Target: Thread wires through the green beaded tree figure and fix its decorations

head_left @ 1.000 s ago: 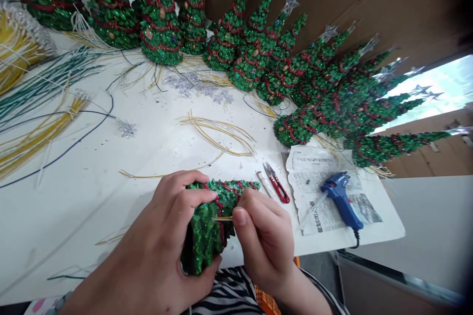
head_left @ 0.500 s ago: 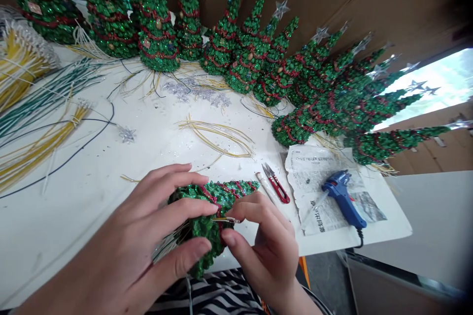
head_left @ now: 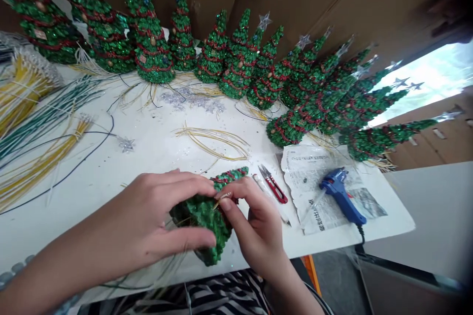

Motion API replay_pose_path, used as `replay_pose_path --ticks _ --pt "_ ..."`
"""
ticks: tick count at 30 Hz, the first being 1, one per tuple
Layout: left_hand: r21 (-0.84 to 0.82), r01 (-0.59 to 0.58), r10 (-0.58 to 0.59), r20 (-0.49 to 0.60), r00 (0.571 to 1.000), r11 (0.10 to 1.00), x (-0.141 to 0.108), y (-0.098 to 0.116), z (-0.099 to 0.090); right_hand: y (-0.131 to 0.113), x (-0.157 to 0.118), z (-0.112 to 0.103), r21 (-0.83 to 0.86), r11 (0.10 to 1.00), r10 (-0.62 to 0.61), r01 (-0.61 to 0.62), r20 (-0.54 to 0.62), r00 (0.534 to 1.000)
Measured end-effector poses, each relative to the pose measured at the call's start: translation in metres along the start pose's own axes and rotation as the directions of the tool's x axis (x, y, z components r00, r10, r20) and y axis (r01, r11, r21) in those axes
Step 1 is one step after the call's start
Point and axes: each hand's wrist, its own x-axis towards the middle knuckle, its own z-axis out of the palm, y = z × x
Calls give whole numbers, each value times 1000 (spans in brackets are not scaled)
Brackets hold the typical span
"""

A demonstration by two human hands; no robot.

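A small green glittery Christmas tree (head_left: pixel 209 219) with red garland lies on its side at the table's front edge, its tip pointing away to the right. My left hand (head_left: pixel 158 219) spans it, fingers over the far side and thumb along the near side. My right hand (head_left: pixel 254 221) pinches a thin yellow wire with a small clear bulb (head_left: pixel 222 198) between thumb and forefinger, against the tree's surface. The fingertips partly hide the bulb. Loose wires trail from the tree's base beneath my left wrist.
Several finished-looking trees (head_left: pixel 153 54) stand along the back. Yellow wires (head_left: pixel 218 142) lie mid-table, and a wire bundle (head_left: pixel 55 157) is at left. Red thread snips (head_left: pixel 273 184) and a blue glue gun (head_left: pixel 342 197) on newspaper (head_left: pixel 306 157) are at right. Clear plastic stars (head_left: pixel 177 98) lie farther back.
My right hand has moved up and left, bringing the bulb wire closer against the tree. My left fingers have drawn together, and the tree has turned slightly.
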Motion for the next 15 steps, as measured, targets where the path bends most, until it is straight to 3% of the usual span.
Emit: replay_pose_path --ticks 2,7,9,15 --pt "19 -19 19 -25 1000 1000 -3 2 9 2 3 -4 9 1000 10 -10 10 1000" --pt "225 34 27 -261 965 974 -5 12 40 3 9 -18 -17 1000 7 -7 27 1000" --pt "264 49 36 -307 951 963 -2 14 46 2 10 -23 -62 998 -6 8 35 999" --pt "51 81 -62 -297 953 995 14 15 34 -1 8 -29 -167 982 -72 84 75 995"
